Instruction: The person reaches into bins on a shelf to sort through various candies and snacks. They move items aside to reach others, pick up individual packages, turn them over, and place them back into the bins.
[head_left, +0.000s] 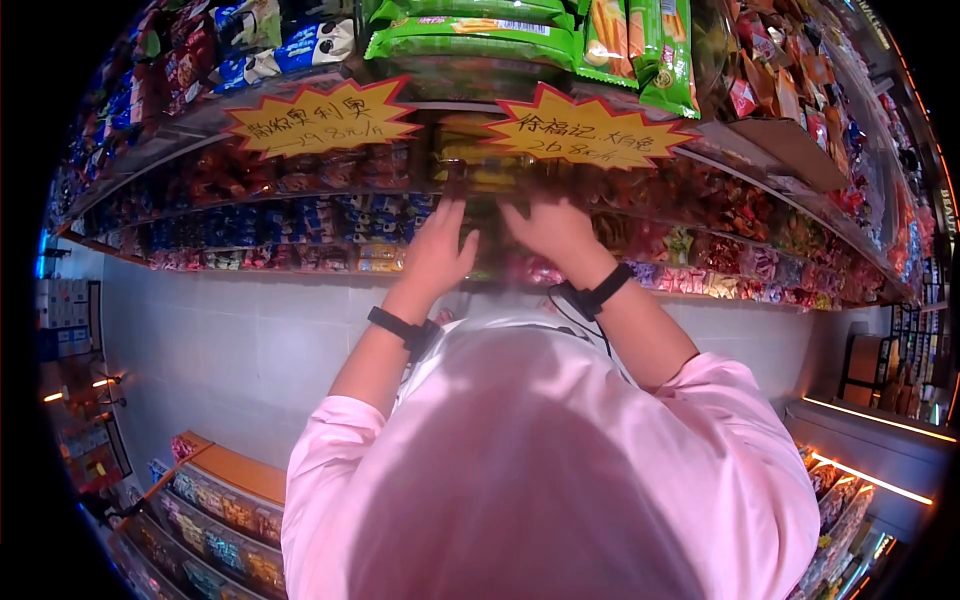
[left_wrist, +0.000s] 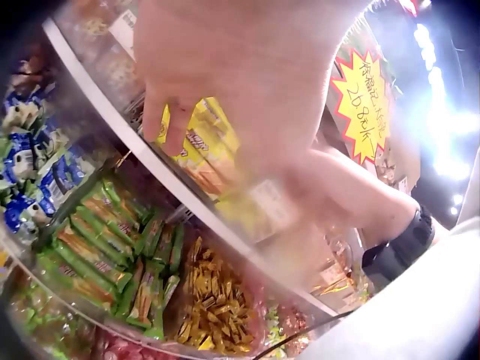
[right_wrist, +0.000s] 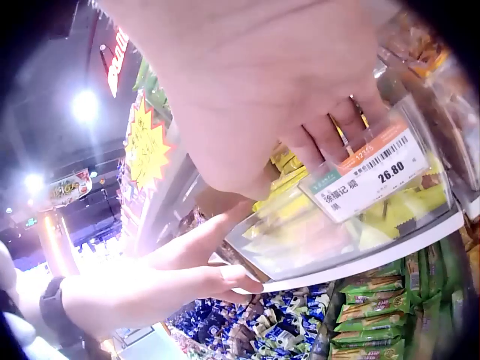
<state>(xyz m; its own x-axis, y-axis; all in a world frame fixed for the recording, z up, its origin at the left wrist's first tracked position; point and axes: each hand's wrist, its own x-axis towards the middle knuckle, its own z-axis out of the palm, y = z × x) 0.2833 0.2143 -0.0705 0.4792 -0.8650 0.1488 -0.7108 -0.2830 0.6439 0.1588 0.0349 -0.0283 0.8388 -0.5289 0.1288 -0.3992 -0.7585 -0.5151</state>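
inspecting the shelf bin, yellow packets [left_wrist: 206,154] lie behind a clear front panel [right_wrist: 296,244] that bears a price label [right_wrist: 371,171]. below them sit green packets [left_wrist: 90,244] and gold-wrapped sweets [left_wrist: 216,300]. left hand [head_left: 437,250]: fingers extended, thumb apart, fingertips at the yellow packets; no grip seen. right hand [head_left: 560,235]: fingers reach down behind the panel, over the packets; whether they are apart, together or clamped on a packet cannot be told. a dark wristband [head_left: 612,290] shows on the right wrist. handling assessment: the packets appear light, with thin, glossy wrapping likely to slip under flat fingertips. contents are probably stiff and brittle, so squeezing the middle risks breakage. recommended hold: a light pinch at a crimped end or along both long edges, with the knuckles clear of the panel rim.
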